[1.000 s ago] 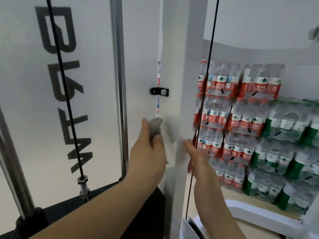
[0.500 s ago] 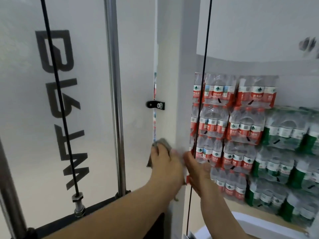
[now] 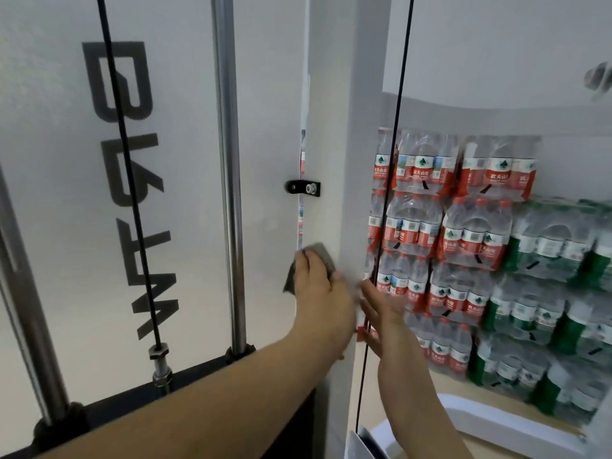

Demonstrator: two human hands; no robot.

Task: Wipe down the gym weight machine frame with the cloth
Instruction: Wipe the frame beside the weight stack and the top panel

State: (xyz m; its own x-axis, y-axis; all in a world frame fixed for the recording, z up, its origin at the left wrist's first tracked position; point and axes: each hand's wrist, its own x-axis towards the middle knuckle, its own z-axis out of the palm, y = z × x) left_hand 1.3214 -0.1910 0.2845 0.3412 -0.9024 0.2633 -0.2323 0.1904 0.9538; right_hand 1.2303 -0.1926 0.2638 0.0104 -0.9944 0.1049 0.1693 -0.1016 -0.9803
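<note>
The left grip [image 3: 319, 293] lies flat-fingered on the grey cloth [image 3: 323, 256], pressing it to the white frame post [image 3: 341, 144]. The right grip [image 3: 381, 313], open and empty, sits at the post's right edge, where its fingers could snag the black cable [image 3: 399, 104] just beside the post. On the post's left edge, above the cloth, a black bracket [image 3: 303, 188] would block an upstroke. Water-bottle packs [image 3: 480, 243] stack behind the post.

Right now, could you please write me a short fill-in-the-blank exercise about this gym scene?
The left hand presses a ____ cloth against the white upright.
The cloth sits ____ the black bracket.
The right hand, fingers straight, holds ____.
Right of the red-labelled packs stand ____ bottles.
Missing words: grey; below; nothing; green.
</note>
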